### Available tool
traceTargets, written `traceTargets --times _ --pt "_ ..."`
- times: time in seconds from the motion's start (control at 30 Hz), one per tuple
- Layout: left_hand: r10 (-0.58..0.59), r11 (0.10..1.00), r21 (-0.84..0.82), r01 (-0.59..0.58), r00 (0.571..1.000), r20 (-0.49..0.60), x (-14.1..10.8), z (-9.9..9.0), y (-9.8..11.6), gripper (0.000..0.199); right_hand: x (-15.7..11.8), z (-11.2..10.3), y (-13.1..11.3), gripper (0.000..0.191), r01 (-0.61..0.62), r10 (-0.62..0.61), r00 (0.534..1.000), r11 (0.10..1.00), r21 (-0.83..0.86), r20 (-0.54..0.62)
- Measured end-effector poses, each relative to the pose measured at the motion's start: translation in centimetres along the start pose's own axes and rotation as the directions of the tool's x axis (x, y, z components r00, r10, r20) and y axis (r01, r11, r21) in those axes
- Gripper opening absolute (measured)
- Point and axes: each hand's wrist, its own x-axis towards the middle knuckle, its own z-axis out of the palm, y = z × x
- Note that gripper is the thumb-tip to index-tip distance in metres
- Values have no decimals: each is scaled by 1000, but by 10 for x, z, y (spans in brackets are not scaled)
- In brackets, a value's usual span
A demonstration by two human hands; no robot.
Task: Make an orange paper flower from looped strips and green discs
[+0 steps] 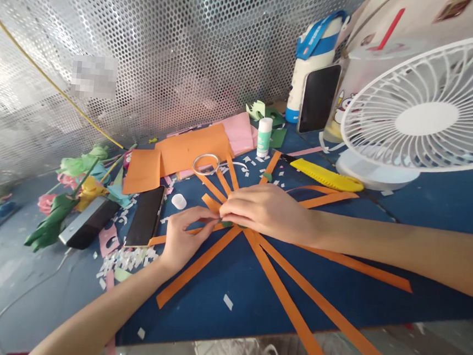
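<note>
From the head view: left hand (185,235) has its grip pinched, thumb against finger, seemingly on a small green piece (227,223) right at the hub of a bunch of orange strips (197,271) on the bench (191,320). Right hand (264,210) lies flat-ish over the same hub, fingertips basically meeting the left ones; can't tell what that grip has, since the fingers hide it.

The green piece sits just right of the left grip, both hands about equally near it. The strips spoke out all round: the two longest run toward the near edge and rightward, starting just below the right grip. Yellow cutter (323,175) is beyond and right of that grip, black phone (146,216) left of the other one.
</note>
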Motion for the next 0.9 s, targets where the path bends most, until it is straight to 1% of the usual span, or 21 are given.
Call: traceTargets --times 0.17,0.27,0.37,0.43,0.5,0.53,0.6,0.67,0.73,0.8,0.87,0.9 --pt "41 999 3 -41 998 42 4 0 2 10 0 7 4 24 34 -32 999 998 -48 35" --pt "72 997 6 -72 996 57 5 0 4 12 2 8 8 23 86 -84 993 996 -23 86" --pt "79 997 7 -80 994 73 6 0 5 12 5 4 12 22 122 -129 983 991 63 128" --pt "27 1000 12 -28 998 57 5 0 5 12 6 0 15 21 117 -148 976 976 185 161" --pt "-47 999 16 47 999 19 5 -1 4 12 7 -5 18 18 51 -124 974 936 347 190" --pt "-69 998 17 69 998 5 5 -1 4 12 7 -7 19 16 -8 -84 976 909 417 202" --pt "-64 998 14 64 998 7 5 -2 4 12 7 -11 22 14 -149 34 975 839 524 222" --pt "-43 999 4 43 999 25 5 -2 4 12 7 -13 24 11 -256 142 962 756 602 231" --pt "-50 999 -18 51 999 16 5 -2 4 14 7 -13 27 9 -314 209 949 665 678 235" --pt "-72 997 -40 72 997 0 5 -1 3 15 6 -11 29 14 -355 251 934 577 735 254" --pt "-86 995 -54 86 996 -7 5 -1 3 15 6 -9 30 20 -384 276 921 513 768 276" --pt "-91 994 -58 91 996 -7 5 -1 2 14 6 -9 30 22 -391 280 917 495 776 284"
